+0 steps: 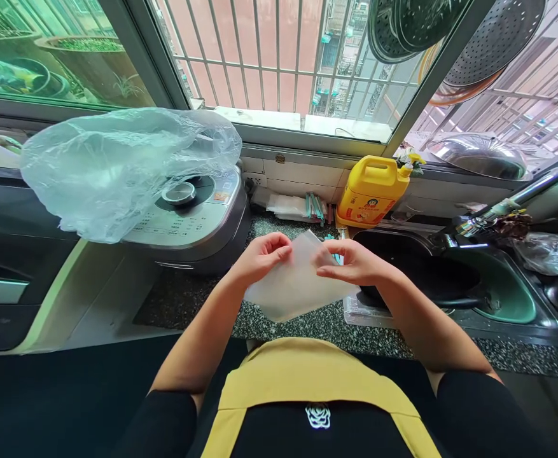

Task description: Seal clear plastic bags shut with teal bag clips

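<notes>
A flat, translucent white plastic bag (302, 289) hangs between my two hands above the speckled countertop (259, 331). My left hand (263, 257) pinches its upper left part between thumb and fingers. On the other side my right hand (355, 262) is closed on its upper right edge, thumb toward the left hand. One corner of the bag points up between the hands, and its lower edge sags toward me. Whether it has an opening I cannot tell. Partly hidden below my right forearm, a clear plastic box (367, 315) lies on the counter.
To the left stands a rice cooker (207, 222), partly covered by a large clear plastic bag (116, 165). A yellow jug (369, 191) stands by the window. At right are a black pan (417, 264), a green sink (512, 296) and a faucet (479, 219). Small packets (288, 203) line the wall.
</notes>
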A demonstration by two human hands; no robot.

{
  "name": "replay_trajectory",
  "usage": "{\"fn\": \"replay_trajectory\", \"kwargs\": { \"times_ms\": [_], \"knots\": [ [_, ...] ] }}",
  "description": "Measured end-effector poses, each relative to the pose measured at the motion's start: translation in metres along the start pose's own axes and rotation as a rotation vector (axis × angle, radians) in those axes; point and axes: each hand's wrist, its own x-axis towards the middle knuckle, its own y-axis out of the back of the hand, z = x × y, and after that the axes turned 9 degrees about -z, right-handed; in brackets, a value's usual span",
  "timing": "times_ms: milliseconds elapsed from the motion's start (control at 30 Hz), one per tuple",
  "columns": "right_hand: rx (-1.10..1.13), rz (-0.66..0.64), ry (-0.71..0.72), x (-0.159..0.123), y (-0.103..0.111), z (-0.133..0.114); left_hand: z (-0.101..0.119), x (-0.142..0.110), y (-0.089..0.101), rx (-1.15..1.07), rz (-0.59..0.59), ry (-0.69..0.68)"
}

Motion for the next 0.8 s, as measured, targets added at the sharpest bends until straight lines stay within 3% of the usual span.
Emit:
{"fn": "replay_trajectory", "kwargs": {
  "times_ms": [133,267,367,433,600,733,800],
  "knots": [
    [-0.181,0.074,0.079,-0.006,0.000,-0.001,-0.001,-0.002,0.003,0.005,0.021,-0.014],
    [-0.225,-0.082,0.280,-0.006,-0.001,-0.004,-0.002,0.001,-0.001,0.027,-0.012,-0.003],
    [-0.261,-0.120,0.370,-0.004,-0.003,-0.007,-0.005,0.005,-0.009,0.027,-0.065,0.003],
    [-0.304,-0.081,0.388,-0.004,-0.004,-0.009,-0.008,0.006,-0.015,0.020,-0.119,-0.002],
    [-0.492,0.206,0.358,-0.007,-0.006,-0.019,-0.017,0.008,-0.024,-0.081,-0.175,0.003],
    [-0.507,0.178,0.422,-0.004,-0.006,-0.022,-0.021,0.010,-0.030,-0.130,-0.236,0.027],
    [-0.479,0.204,0.418,-0.002,-0.004,-0.020,-0.021,0.010,-0.031,-0.132,-0.183,-0.003]
  ]
}}
